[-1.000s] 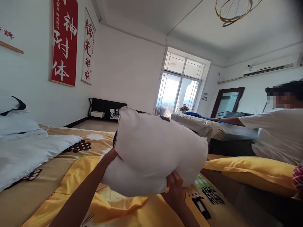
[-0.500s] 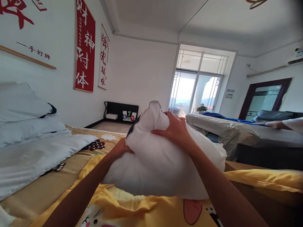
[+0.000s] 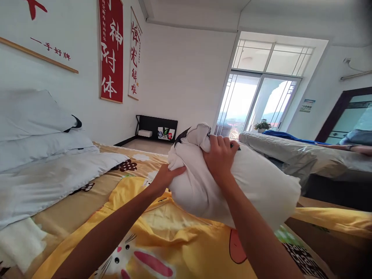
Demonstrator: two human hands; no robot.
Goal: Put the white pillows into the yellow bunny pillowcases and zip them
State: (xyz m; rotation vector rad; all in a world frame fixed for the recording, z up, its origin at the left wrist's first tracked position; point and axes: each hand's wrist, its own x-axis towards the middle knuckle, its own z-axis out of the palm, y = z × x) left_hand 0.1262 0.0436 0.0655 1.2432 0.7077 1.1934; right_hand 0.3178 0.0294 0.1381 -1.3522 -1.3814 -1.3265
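Both hands grip a plump white pillow (image 3: 261, 182) with a dark edge at its far side, held up over the bed. My left hand (image 3: 165, 178) is closed on the pillow's left edge, thumb on the near face. My right hand (image 3: 220, 157) has its fingers curled over the bunched upper part; a small dark patch shows beside the fingertips. Below the pillow spreads a yellow cover (image 3: 186, 252) printed with rabbits, its folds loose.
White pillows (image 3: 43, 155) are stacked at the left on a tan patterned sheet (image 3: 72, 209). At the right stands a plastic-wrapped sofa (image 3: 305, 155), with another person's arm (image 3: 359, 149) at its far end. A low black rack (image 3: 157, 128) stands by the back wall.
The pillow has swung to the right and turned. My right hand has shifted from a thumb-forward pinch to fingers curled over the top. The view has turned a little.
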